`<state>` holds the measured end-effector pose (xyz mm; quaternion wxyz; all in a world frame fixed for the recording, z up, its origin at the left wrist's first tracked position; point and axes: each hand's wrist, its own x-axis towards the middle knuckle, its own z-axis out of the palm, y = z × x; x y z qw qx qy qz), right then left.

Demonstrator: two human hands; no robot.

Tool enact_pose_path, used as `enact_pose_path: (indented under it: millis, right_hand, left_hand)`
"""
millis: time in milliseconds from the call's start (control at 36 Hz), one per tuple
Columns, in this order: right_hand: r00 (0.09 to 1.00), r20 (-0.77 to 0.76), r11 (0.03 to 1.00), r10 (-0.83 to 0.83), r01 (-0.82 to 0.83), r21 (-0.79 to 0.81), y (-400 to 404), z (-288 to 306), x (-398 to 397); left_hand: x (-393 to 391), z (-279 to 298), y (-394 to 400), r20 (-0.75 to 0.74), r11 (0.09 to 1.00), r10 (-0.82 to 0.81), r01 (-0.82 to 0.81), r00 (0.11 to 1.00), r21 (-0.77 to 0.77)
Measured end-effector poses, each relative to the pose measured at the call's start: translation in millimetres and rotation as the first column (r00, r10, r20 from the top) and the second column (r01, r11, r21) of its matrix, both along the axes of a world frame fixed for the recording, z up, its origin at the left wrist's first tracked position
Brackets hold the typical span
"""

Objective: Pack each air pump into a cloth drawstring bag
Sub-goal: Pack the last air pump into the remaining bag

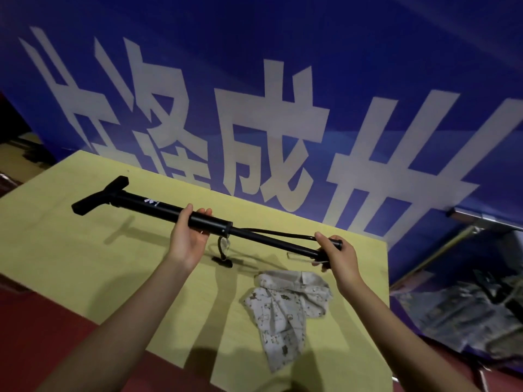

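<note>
Holding a long black air pump (158,209) up in the air above the yellow bench (85,250), lying almost flat, T-shaped handle at the far left. Left hand (188,236) reaching up from under the fat middle tube, palm up, fingers (203,213) wrapping round it. Right hand (336,257) gripping the thin right end, thumb on top, fingers curling round. Both arms stretching forward, bare. Thin black hose (278,232) looping along the rod, one bit dangling down to the bench. Lying crumpled on the bench, below the right hand: a spotty camouflage cloth drawstring bag (285,304). Standing behind: a blue banner (368,52) with big white letters.
</note>
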<state>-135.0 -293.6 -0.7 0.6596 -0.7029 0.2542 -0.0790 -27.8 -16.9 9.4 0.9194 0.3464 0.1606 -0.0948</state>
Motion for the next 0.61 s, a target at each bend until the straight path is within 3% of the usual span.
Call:
enact_pose_path:
  millis: [333, 611]
  right_hand:
    - [1.000, 0.012, 0.994, -0.008, 0.007, 0.109, 31.4, 1.7, -8.2]
    - [0.972, -0.084, 0.972, 0.219, -0.210, 0.103, 37.8, 10.4, -10.7]
  left_hand:
    - [-29.3, -2.0, -7.4, 0.040, 0.990, -0.058, 0.053, 0.998, 0.129]
    - [-44.6, -4.6, -11.3, 0.002, 0.974, -0.053, 0.051, 0.999, 0.221]
